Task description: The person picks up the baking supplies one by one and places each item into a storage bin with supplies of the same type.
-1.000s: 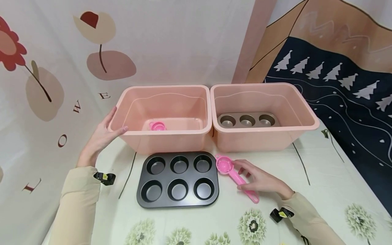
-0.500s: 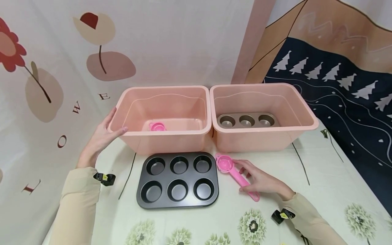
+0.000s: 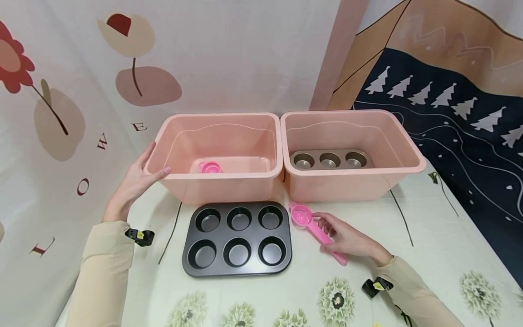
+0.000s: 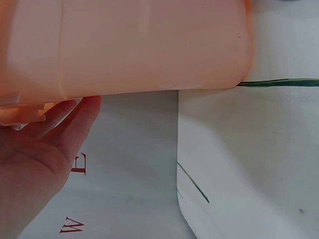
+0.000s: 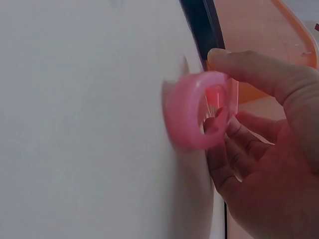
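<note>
My right hand (image 3: 350, 238) holds a pink egg separator (image 3: 302, 215) by its handle, thumb on the near side and fingers on the far side. Its slotted cup points toward the bins, beside the right edge of a dark muffin tin (image 3: 238, 249). In the right wrist view the looped handle end (image 5: 184, 112) shows between thumb and fingers. At the left corner of the left pink bin (image 3: 220, 188), my left hand (image 3: 132, 184) rests with thumb and fingers extended against the rim. Inside that bin lies a small pink round cup (image 3: 210, 167), partly hidden by the front wall.
A second pink bin (image 3: 339, 185) stands against the first on the right. It contains a brownish muffin tin (image 3: 330, 160), whose near part is hidden. A flowered cloth (image 3: 310, 290) covers the table, and a printed curtain (image 3: 245, 54) hangs behind the bins.
The egg separator has shifted slightly to the right and away from me with my right hand, whose thumb now lies closer to the handle. My left hand and the bins look unmoved.
</note>
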The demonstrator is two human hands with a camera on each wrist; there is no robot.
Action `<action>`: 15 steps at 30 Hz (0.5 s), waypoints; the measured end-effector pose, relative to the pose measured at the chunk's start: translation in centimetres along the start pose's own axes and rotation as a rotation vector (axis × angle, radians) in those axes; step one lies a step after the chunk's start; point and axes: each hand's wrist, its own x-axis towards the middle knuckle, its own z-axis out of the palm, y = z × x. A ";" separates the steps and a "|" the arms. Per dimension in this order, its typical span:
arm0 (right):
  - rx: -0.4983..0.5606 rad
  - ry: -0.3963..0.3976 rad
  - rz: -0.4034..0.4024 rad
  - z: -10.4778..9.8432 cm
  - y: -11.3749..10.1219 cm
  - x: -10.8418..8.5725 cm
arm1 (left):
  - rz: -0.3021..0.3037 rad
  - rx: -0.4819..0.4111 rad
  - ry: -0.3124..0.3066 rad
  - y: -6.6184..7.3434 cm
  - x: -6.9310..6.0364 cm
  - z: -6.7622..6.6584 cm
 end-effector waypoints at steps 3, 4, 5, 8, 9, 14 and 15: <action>0.006 0.019 -0.005 0.0 0.1 0.0 | 0.001 -0.001 0.001 0.0 0.0 0.0; 0.006 0.030 -0.015 0.0 0.2 -0.1 | 0.001 -0.001 0.001 0.0 0.0 0.0; 0.003 0.043 -0.028 0.1 0.2 -0.1 | 0.001 -0.001 0.001 0.0 0.1 0.0; -0.001 0.077 -0.050 0.1 0.4 -0.1 | -0.001 0.002 0.003 0.0 0.1 0.0; -0.001 0.088 -0.052 0.1 0.4 -0.1 | -0.002 0.004 0.004 0.0 0.1 0.0; 0.025 0.123 -0.030 0.0 0.7 0.0 | -0.003 0.008 0.003 0.0 0.1 0.0; 0.030 0.127 -0.026 0.0 0.8 0.0 | -0.004 0.009 0.003 0.0 0.1 0.0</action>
